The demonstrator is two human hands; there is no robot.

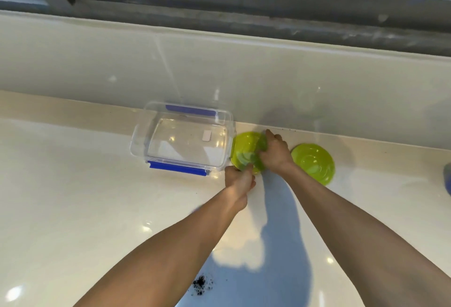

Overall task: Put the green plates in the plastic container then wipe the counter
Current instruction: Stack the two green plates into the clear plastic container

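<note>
A clear rectangular plastic container point(183, 139) with blue clip latches on its near and far long sides stands open on the glossy cream bench point(73, 197), close to the low cream upstand at the back. Nothing lies inside it; only a small pale label shows through its transparent base, along with glints of light.

Just beside the container's right end, both hands meet at a round lime-green plastic plate point(245, 151). The left hand point(240, 182) has its grip closed on the plate's near edge, fingers curled over the rim. The right hand point(274, 151) closes on the far right part, its fingers wrapped over green plastic. That green area is smeared by motion blur, so it is hard to tell whether one plate or two overlapping plates are held there, or whether it is lifted or touching the bench. The plate's left edge sits right against the container's wall, outside it.

A second round lime-green plate point(313, 163) rests flat on the bench to the right of the hands, apart from them.

Near the bottom edge, between the forearms, a small scatter of dark crumbs point(202, 287) lies on the bench. At the far right edge a bluish object point(447, 182) is cut off by the frame and cannot be identified.
</note>
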